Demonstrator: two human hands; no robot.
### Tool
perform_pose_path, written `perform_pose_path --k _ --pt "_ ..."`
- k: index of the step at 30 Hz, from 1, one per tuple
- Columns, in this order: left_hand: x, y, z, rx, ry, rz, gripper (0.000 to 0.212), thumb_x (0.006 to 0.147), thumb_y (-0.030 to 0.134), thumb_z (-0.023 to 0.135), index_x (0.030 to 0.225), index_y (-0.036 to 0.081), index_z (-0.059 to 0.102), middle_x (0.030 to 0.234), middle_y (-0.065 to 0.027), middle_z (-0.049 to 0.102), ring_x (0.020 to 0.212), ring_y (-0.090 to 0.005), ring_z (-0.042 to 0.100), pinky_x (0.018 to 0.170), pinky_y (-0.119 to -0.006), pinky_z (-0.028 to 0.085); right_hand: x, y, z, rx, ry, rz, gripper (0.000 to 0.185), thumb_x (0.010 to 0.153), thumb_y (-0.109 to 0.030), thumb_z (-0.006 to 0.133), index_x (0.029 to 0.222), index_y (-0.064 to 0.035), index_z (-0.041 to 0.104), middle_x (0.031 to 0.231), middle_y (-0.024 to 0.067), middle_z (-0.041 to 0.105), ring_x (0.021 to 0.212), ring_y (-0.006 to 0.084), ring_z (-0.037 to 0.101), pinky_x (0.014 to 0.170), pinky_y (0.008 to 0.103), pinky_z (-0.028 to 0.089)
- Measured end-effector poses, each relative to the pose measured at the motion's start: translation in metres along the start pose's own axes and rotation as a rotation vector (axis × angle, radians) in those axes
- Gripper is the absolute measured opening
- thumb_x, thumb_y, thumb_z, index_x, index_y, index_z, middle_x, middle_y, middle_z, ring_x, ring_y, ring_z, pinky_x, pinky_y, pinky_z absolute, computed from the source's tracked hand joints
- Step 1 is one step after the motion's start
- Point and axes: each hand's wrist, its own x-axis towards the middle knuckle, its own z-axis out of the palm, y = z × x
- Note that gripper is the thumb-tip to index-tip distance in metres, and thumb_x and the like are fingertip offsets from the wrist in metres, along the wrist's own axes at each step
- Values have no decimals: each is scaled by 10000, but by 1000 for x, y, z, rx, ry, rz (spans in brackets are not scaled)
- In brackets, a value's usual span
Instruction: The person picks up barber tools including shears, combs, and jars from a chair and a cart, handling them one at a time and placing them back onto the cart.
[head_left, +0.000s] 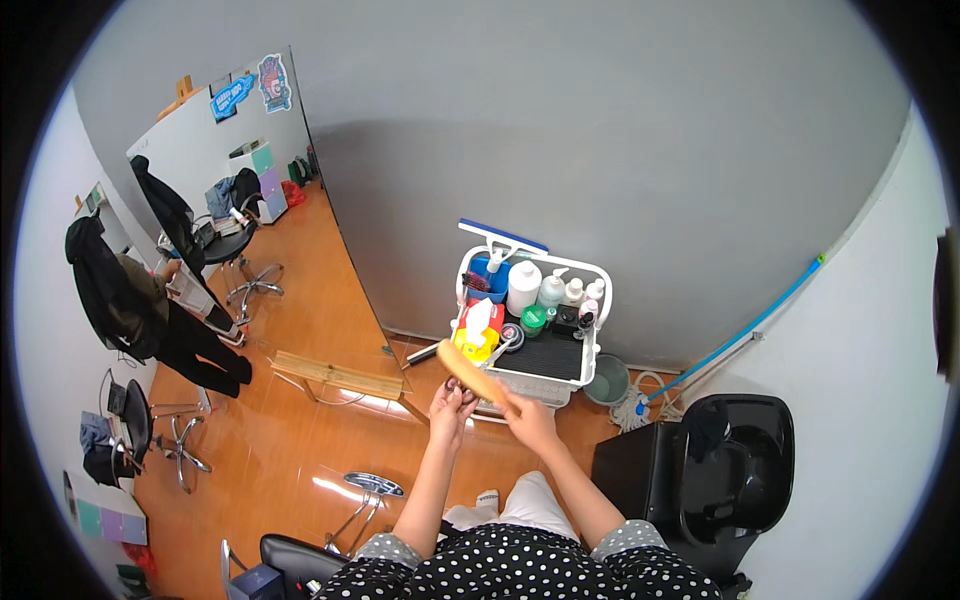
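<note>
My right hand (531, 424) grips the lower end of a long, curved, wood-coloured brush (471, 373), which slants up to the left. Below its left side, my left hand (448, 418) has its fingers drawn together around a small dark object (452, 385), partly hidden and too small to name. Just beyond both hands stands a white trolley (604, 300). Its top holds a white bottle (523, 288), a pump bottle (551, 288), a green-lidded jar (532, 320), a yellow and red wipes pack (474, 346) and a blue bin (498, 283) with a pink-and-black brush.
A squeegee (504, 236) rises behind the trolley. Leaning left is a large mirror (300, 247) above a wooden bench (337, 375). A grey bucket (607, 381), mop (634, 409) and black shampoo basin (750, 480) are right. A person (127, 300) stands far left.
</note>
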Motion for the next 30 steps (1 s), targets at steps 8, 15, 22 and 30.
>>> perform_pose_path --k 8,15,22,30 --pt "6 11 -19 63 210 39 273 924 98 429 1187 37 386 1025 -122 573 970 -225 585 873 -383 481 105 25 38 58 205 186 447 846 -342 542 1269 -225 461 798 240 607 753 388 601 636 445 470" --pt "9 7 -30 -19 297 183 252 920 145 456 1160 70 440 1114 -122 556 1011 -248 574 882 -373 478 170 61 104 -8 77 89 508 840 -174 537 1321 -138 378 905 243 588 825 376 585 705 458 453" --pt "22 -3 -16 -54 314 196 260 924 136 447 1177 82 418 1154 -103 546 1041 -224 560 906 -367 443 182 75 136 -182 -9 64 588 804 -113 549 1346 -176 328 964 173 498 939 371 527 756 450 458" --pt "51 -20 14 -62 340 179 252 926 118 436 1171 63 423 1057 -95 582 976 -198 579 883 -360 467 186 82 112 -293 -183 -24 887 697 -229 683 1395 -135 145 1066 167 476 974 336 522 755 436 481"
